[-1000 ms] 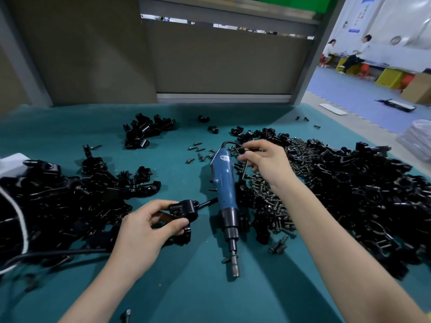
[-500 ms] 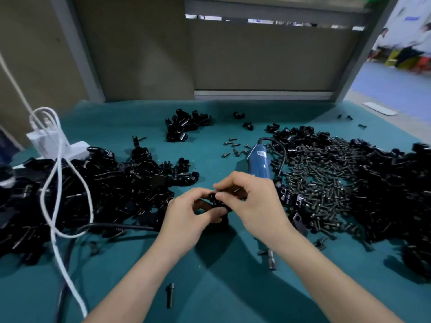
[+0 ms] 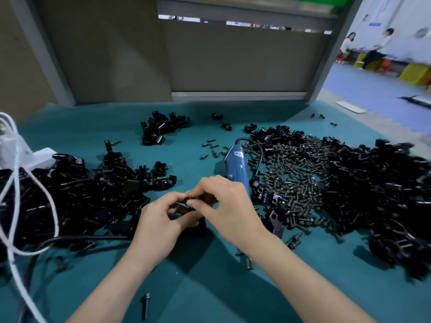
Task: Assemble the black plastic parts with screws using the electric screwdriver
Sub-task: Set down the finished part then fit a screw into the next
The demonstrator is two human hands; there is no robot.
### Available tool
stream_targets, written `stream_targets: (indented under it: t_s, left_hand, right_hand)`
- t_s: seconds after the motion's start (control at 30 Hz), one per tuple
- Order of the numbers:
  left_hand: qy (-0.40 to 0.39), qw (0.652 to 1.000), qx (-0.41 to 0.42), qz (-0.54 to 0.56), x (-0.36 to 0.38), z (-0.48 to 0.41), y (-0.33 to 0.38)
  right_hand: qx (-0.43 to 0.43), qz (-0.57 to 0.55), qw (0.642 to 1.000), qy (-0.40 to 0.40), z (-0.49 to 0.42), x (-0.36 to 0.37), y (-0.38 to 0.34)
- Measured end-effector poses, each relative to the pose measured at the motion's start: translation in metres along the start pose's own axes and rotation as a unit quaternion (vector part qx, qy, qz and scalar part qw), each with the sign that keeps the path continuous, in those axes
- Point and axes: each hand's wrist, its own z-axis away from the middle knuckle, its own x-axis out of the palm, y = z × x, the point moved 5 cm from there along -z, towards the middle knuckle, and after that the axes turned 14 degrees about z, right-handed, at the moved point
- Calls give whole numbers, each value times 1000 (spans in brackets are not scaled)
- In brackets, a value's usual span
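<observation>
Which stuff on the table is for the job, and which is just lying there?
For the job: part held by left hand and right hand, screwdriver, screws, black parts.
Just lying about: white cable, white plug.

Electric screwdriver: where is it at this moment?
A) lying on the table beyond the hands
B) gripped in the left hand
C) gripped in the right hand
A: the blue electric screwdriver lies on the teal table, while the left hand and right hand both hold a black plastic part in front of it.
</observation>
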Motion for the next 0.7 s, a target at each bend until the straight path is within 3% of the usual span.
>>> stream_targets:
  t_s: [0.23,0.57,0.7]
  left_hand:
    - [-1,1000,-9,13,1,-1,-1]
    - [28,999,-29,8,3,0,2]
    - [32,999,-34,0,3,0,4]
  right_hand:
    - [110,-99,989,-7,1,6,18]
    - [109,-70,991,23,2,4,24]
    - [102,-58,990,72,5,6,21]
